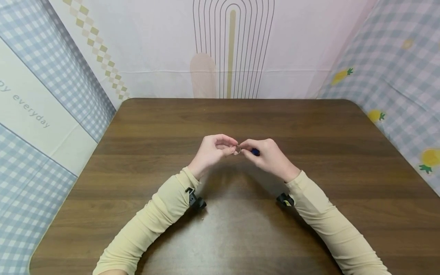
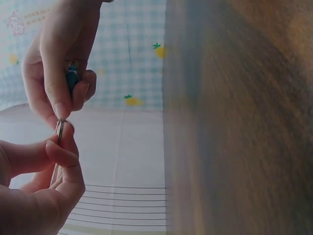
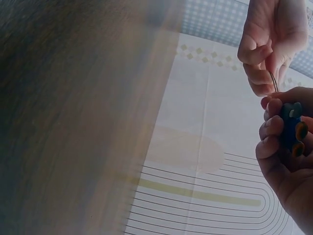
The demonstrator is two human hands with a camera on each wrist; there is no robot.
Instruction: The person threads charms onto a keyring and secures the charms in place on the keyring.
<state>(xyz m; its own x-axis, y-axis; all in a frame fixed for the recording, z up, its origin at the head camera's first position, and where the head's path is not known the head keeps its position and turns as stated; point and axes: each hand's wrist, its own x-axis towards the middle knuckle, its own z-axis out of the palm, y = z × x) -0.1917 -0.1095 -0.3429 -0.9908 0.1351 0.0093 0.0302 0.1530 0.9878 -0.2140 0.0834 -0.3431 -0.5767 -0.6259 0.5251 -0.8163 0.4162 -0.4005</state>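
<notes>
Both hands meet above the middle of the table. Between their fingertips is a thin metal key ring (image 1: 238, 150), seen nearly edge-on in the left wrist view. My left hand (image 1: 213, 151) pinches one side of the ring between thumb and fingers. On the opposite side, thumb and forefinger of my right hand (image 1: 269, 154) grip it. Tucked in the right hand's curled fingers is a small blue keychain figure (image 3: 291, 125) with orange round parts, partly hidden by the hand. From the head view only a dark blue bit of the figure shows beneath the right fingers.
A brown wood-grain table (image 1: 240, 236) spreads under both arms. Hanging cloth (image 1: 154, 46) borders it at the back, with checked cloth (image 1: 395, 76) on the right and more on the left. Black wrist straps (image 1: 196, 200) sit on both sleeves.
</notes>
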